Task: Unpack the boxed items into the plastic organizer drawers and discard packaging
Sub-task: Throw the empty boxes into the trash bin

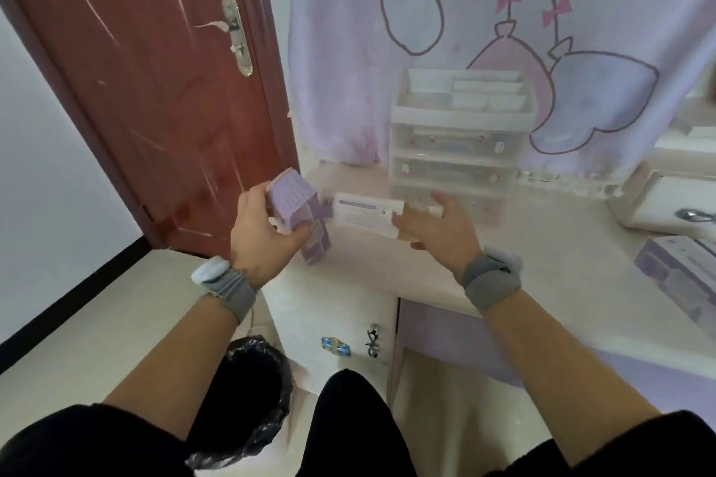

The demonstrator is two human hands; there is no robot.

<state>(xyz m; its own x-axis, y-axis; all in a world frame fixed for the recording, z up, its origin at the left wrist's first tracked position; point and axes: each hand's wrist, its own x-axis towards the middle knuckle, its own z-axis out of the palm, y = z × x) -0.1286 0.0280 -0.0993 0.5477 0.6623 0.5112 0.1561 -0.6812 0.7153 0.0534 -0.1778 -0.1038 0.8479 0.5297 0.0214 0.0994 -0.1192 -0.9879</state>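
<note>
The left hand (263, 232) is holding a small purple box (296, 211) in the middle left of the frame, its grip clamped around the box's sides. The right hand (438, 228) is pinching a white packet (366, 215) at its right end, in the middle of the frame, just in front of the clear organizer (457, 151).

It looks like the packet is coming out of the box — so the good way is to keep the box steady with the left hand and pull the packet straight, not bent. Then a drawer needs opening, and all the drawers look closed, so one hand will have to be free first. The empty box should likely go into the black-lined bin (257, 399) at the bottom left, right under the left arm.

The purple box is light cardboard with pale stripes and small print, and its top flap looks open. It is a bit blurry, so the words cannot be read. The packet is flat and white with a purple band on top. Another purple box (682, 275) is lying on the worktop (542, 244) at the right edge.
</note>
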